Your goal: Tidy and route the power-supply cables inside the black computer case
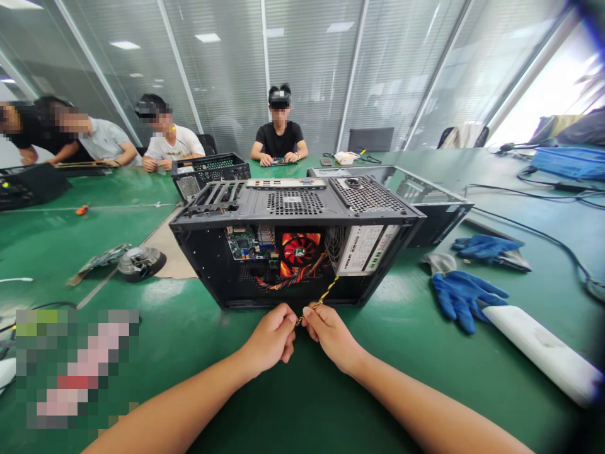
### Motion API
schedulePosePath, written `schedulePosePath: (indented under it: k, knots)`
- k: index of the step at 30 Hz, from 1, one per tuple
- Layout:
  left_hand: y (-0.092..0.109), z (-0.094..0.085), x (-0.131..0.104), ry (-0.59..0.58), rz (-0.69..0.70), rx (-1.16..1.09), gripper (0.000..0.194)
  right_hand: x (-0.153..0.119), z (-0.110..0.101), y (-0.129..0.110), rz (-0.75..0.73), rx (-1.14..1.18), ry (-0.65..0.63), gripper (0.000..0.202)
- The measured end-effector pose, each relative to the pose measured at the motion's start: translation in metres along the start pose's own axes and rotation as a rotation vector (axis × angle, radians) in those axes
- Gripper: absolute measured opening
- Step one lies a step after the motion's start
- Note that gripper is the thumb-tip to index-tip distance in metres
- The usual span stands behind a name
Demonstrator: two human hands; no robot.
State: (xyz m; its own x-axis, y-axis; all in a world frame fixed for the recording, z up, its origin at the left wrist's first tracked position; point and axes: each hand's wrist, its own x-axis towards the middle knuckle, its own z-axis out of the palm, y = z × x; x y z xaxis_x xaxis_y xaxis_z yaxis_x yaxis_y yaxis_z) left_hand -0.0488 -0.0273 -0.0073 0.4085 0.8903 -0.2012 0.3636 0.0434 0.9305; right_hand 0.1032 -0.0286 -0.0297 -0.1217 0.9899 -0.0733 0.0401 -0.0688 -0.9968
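A twisted yellow-and-black cable [326, 293] runs from the power supply [369, 249] out of the open side of a black computer case [283, 211]. Its outer length passes between my hands, just in front of the case. My left hand [275, 333] pinches the cable near its end, which the fingers hide. Close beside it, my right hand [331, 331] grips the same cable between thumb and fingers. Inside the case are a red-and-black fan [300, 252], a circuit board [243, 243] and a bundle of coloured wires [288, 280].
Blue gloves [460, 290] and a white bar-shaped object [543, 353] lie to the right. A round metal part [140, 261] sits left. Behind stand another case [430, 208] and a smaller case [212, 170]. Several people sit across the green table [189, 353].
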Motion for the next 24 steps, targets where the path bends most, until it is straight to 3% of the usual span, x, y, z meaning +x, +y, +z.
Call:
schedulePosePath:
  k: [6,11,14,20,24]
  knots:
    - [0.005,-0.004,-0.009,0.128,0.255,0.441,0.019,0.001,0.001,0.002,0.019,-0.034,0.036,0.039]
    - [0.001,-0.004,-0.011,0.139,0.252,0.654,0.017,0.000,0.002,0.002,0.006,-0.031,0.035,0.041]
    - [-0.002,-0.004,-0.008,0.142,0.219,0.661,0.017,0.000,0.002,0.001,0.012,-0.010,0.020,0.040]
    - [-0.001,-0.002,-0.006,0.058,0.186,0.449,0.022,0.001,0.001,0.001,0.020,0.035,0.003,0.039]
    - [-0.003,-0.004,-0.006,0.127,0.253,0.710,0.020,0.001,0.001,0.000,0.025,0.041,0.002,0.040]
